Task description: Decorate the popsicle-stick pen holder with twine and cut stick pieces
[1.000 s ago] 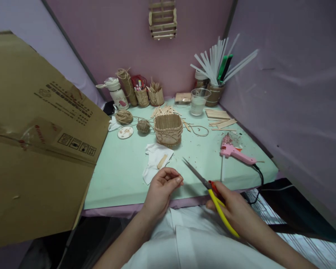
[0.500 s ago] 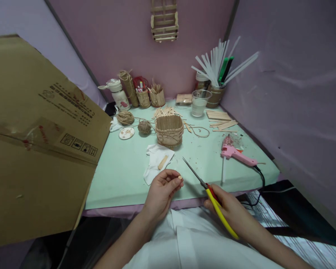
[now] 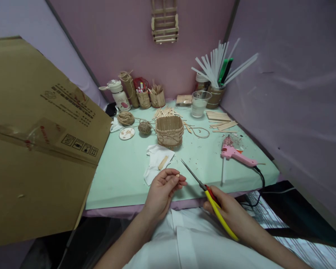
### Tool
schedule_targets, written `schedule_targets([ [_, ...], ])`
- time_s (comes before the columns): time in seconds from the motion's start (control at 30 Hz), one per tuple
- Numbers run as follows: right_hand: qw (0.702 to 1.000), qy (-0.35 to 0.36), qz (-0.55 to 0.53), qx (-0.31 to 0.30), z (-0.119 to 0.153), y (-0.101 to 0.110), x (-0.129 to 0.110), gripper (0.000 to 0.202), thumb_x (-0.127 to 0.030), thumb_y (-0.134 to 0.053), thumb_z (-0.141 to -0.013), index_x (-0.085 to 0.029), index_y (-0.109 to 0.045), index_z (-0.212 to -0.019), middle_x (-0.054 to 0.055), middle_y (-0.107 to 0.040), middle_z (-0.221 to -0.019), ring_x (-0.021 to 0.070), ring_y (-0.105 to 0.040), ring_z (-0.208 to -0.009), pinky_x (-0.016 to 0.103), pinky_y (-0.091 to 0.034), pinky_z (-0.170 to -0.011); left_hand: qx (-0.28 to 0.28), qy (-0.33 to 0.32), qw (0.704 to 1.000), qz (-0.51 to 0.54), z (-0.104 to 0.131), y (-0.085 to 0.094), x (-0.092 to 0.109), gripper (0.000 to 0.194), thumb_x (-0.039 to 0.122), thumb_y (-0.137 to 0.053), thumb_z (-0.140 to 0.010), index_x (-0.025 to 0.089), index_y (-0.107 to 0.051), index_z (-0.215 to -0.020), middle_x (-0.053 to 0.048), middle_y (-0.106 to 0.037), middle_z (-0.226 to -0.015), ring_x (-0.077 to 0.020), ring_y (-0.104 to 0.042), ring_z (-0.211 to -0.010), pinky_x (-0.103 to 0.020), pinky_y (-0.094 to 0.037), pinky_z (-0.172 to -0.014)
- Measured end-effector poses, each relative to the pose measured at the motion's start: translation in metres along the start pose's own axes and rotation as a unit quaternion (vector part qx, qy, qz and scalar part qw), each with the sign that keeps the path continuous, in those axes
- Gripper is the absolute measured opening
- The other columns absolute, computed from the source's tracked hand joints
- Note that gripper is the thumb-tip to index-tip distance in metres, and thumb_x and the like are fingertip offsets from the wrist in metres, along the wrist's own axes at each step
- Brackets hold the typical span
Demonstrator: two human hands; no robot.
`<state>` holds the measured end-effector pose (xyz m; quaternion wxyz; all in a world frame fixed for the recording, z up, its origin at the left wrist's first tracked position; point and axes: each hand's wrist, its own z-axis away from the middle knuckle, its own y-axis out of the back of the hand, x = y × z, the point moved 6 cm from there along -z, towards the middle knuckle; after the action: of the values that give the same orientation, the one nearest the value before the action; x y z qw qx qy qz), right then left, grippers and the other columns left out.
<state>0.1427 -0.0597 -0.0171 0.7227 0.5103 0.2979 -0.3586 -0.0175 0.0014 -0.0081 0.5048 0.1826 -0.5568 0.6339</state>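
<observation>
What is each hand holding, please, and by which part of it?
The right hand holds metal scissors by their yellow-and-red handles; the left hand pinches a tiny pale piece, exact part unclear.

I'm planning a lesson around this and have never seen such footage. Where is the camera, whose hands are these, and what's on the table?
No machine here: these are someone's own bare hands, seen by one camera worn on their head, looking forward and down. The left hand pinches a small pale piece. The right hand holds scissors with yellow and red handles. On the green-covered table stands a tan basket. Nearer lies a white cloth with a wooden strip on it. A ball of twine sits left of the basket; a pink glue gun lies to the right.
</observation>
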Motion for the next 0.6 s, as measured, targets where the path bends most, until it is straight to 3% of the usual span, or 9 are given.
schedule_targets([
  [0.17,1.000,0.001,-0.008,-0.003,0.001,0.000,0.000,0.016,-0.037,-0.051,-0.077,-0.022,-0.044,-0.075,-0.003,-0.048,-0.068,0.0151,-0.045,-0.064,0.026,-0.038,-0.059,-0.017,0.019,1.000,0.016,0.002,-0.002,-0.001,0.020,0.029,-0.064,-0.078,0.017,-0.054,-0.091,-0.008,-0.070,-0.085,-0.0154,-0.066,-0.079,-0.023,-0.048,-0.070],
  [0.37,1.000,0.003,-0.024,0.000,0.001,-0.002,0.006,0.017,-0.036,-0.054,-0.076,-0.022,-0.044,-0.075,-0.005,-0.046,-0.066,0.0140,-0.044,-0.062,0.025,-0.036,-0.057,-0.019,0.049,0.992,0.116,-0.002,0.002,-0.006,0.010,0.017,-0.066,-0.076,0.011,-0.060,-0.083,-0.002,-0.060,-0.073,-0.0064,-0.056,-0.067,-0.016,-0.044,-0.066],
  [0.47,0.995,0.021,-0.070,0.061,-0.002,0.007,0.001,0.023,-0.038,-0.058,-0.075,-0.023,-0.042,-0.072,-0.006,-0.042,-0.063,0.0127,-0.040,-0.059,0.024,-0.036,-0.055,-0.046,0.124,0.970,0.204,-0.001,-0.004,-0.015,0.009,0.013,-0.064,-0.077,0.010,-0.060,-0.085,-0.002,-0.056,-0.074,-0.0056,-0.053,-0.066,-0.015,-0.043,-0.064],
  [0.6,0.974,0.069,-0.144,0.161,-0.005,0.030,-0.029,0.028,-0.038,-0.065,-0.073,-0.023,-0.042,-0.076,-0.005,-0.047,-0.069,0.0114,-0.041,-0.057,0.023,-0.036,-0.053,-0.067,0.215,0.942,0.249,0.006,-0.015,-0.029,0.009,0.010,-0.061,-0.079,0.009,-0.060,-0.087,-0.003,-0.053,-0.076,-0.0060,-0.052,-0.067,-0.014,-0.041,-0.060],
])
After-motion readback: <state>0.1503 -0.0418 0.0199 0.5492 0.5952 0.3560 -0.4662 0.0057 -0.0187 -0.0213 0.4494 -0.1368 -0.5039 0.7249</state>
